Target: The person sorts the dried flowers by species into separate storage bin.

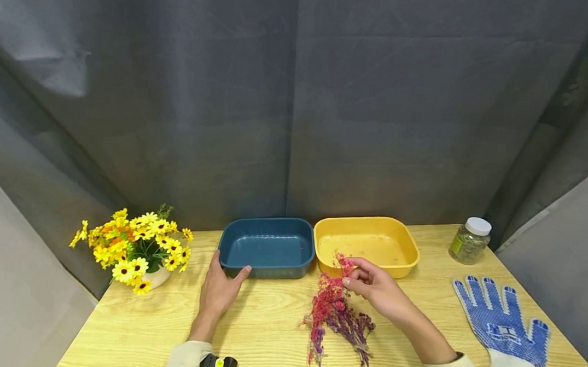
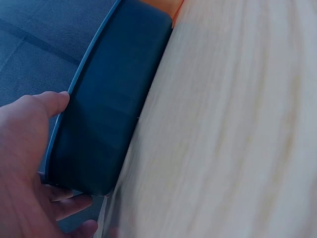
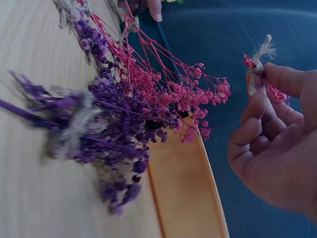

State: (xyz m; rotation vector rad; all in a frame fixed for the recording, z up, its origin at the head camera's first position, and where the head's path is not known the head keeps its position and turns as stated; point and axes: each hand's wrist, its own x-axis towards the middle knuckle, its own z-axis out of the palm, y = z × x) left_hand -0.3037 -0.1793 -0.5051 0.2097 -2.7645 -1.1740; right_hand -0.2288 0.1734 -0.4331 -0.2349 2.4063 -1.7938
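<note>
While the left grip [image 1: 219, 292] is resting loosely spread against the blue tub [image 1: 278, 273], the right grip [image 1: 377, 290] is pinching a pink sprig [image 1: 345, 264] at its twine [image 3: 264, 51].
Hovering by the near edge of the yellow tub [image 1: 405, 270], the sprig is looking light, dry and brittle — holding that tie is probably sparing its fragile blossoms [image 3: 276, 94].

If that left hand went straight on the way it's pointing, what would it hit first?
The left hand would meet the blue tub first; the thumb appears to touch it, though exact depth is hard to judge.
</note>
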